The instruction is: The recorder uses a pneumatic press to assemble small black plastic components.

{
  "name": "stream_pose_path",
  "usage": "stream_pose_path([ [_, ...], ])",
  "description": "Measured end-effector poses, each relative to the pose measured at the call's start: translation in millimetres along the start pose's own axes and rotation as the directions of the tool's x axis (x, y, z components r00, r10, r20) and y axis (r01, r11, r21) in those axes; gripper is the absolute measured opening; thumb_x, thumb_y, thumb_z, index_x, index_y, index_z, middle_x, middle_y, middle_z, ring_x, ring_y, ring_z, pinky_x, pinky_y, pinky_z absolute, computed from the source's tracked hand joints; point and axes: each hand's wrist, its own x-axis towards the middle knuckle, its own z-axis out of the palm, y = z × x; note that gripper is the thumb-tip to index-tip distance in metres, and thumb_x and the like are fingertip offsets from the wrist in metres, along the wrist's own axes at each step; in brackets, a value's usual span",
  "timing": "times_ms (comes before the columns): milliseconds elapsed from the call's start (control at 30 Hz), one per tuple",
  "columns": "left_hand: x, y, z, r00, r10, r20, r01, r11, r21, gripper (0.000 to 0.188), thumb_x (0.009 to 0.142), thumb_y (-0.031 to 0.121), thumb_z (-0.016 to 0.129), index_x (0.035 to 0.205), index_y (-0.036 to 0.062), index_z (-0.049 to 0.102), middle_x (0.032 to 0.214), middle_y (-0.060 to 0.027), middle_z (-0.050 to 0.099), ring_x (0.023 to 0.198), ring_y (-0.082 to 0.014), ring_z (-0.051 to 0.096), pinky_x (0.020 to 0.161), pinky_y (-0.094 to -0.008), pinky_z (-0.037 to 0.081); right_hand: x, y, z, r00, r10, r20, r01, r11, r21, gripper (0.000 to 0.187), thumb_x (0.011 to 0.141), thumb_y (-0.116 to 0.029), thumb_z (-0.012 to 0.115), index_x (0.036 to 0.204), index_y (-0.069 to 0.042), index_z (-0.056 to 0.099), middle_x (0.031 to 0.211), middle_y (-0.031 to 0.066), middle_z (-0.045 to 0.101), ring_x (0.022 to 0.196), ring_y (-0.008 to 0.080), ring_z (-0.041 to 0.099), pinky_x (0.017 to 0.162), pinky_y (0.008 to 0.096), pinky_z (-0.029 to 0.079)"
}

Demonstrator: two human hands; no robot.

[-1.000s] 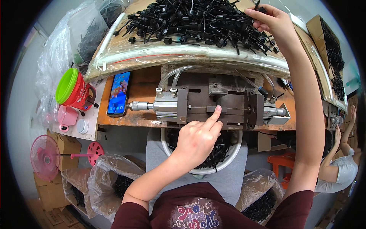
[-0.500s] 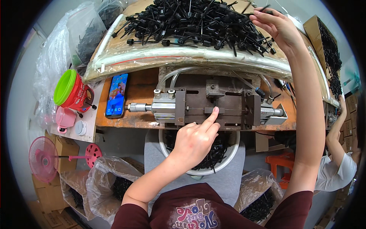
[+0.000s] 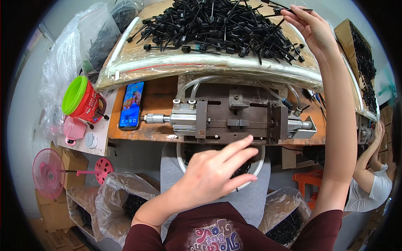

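My left hand [image 3: 215,167] hovers in front of the metal clamping fixture [image 3: 253,133], over the white basket [image 3: 180,161] on my lap. Its fingers are stretched out and apart, with nothing in them. A small dark block [image 3: 237,123] sits at the fixture's middle, on the line of a thin rod. Up at the right end of the heap of black plastic parts [image 3: 209,31], my right hand [image 3: 316,33] pinches a thin-stemmed black plastic part [image 3: 298,9] between thumb and fingers. Whether it holds more than one piece, I cannot tell.
A phone [image 3: 131,104] lies left of the fixture, beside a red bucket with a green rim [image 3: 86,102]. Clear air hoses [image 3: 197,83] run behind the fixture. Plastic-lined boxes [image 3: 121,188] stand on the floor. Another person's arm [image 3: 370,154] shows at far right.
My left hand has drawn back from the fixture's middle block toward me, and its fingers have spread. My right hand has shifted slightly right and up, still with a black part.
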Motion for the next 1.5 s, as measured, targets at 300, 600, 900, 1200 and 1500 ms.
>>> stream_pose_path([
  [300,32.2,-14.5,-20.4,0.906,-0.33,-0.265,0.06,0.719,-0.692,0.037,0.088,0.001,0.067,0.124,-0.0007,0.059,0.126,-0.0103,0.059,0.107,-0.0148,0.059,0.086,-0.0275,0.053,-38.9,-40.5,42.4,0.99,-0.007,-0.144,0.035,0.981,0.189,0.014,0.096,-0.004,0.058,0.104,0.007,0.057,0.099,0.0166,0.065,0.09,0.0201,0.068,0.08,0.0242,0.059],
  [600,39.9,-22.8,-13.5,0.922,-0.386,0.02,0.108,0.208,-0.972,0.06,0.097,0.017,0.06,0.148,-0.0018,0.032,0.145,-0.018,0.045,0.124,-0.029,0.054,0.105,-0.0416,0.046,-160.1,-34.0,82.2,0.987,0.117,0.11,-0.158,0.822,0.547,0.017,0.098,-0.01,0.056,0.11,0.002,0.054,0.102,0.0188,0.068,0.075,0.0168,0.069,0.068,0.0265,0.058],
  [900,0.5,-9.5,-10.8,0.89,-0.444,0.108,0.279,0.34,-0.898,0.038,0.08,-0.011,0.07,0.117,-0.0077,0.065,0.11,-0.0216,0.068,0.086,-0.0203,0.071,0.074,-0.0271,0.06,-218.4,9.3,77.0,0.929,0.369,0.006,-0.278,0.689,0.67,0.011,0.1,-0.009,0.054,0.108,-0.002,0.053,0.1,0.0134,0.067,0.071,0.0128,0.065,0.063,0.0248,0.056],
  [1200,-13.8,-24.7,22.0,0.955,-0.254,-0.152,0.189,0.918,-0.349,0.028,0.073,0.001,0.08,0.1,-0.0016,0.073,0.123,-0.013,0.064,0.088,-0.0163,0.069,0.079,-0.0292,0.059,-223.9,12.4,63.2,0.924,0.366,-0.11,-0.148,0.608,0.78,0.011,0.101,-0.008,0.053,0.11,-0.003,0.054,0.091,0.0069,0.067,0.074,0.0101,0.067,0.065,0.0215,0.058],
  [1500,-0.9,-35.7,46.2,0.984,0.078,-0.161,-0.003,0.907,0.42,0.025,0.069,0.008,0.078,0.092,0.0034,0.071,0.112,-0.0115,0.07,0.068,-0.0199,0.067,0.062,-0.0292,0.051,-240.3,16.2,58.6,0.924,0.367,-0.107,-0.142,0.59,0.795,0.015,0.101,-0.006,0.051,0.115,-0.001,0.051,0.104,0.0111,0.065,0.078,0.0104,0.068,0.068,0.0199,0.059],
])
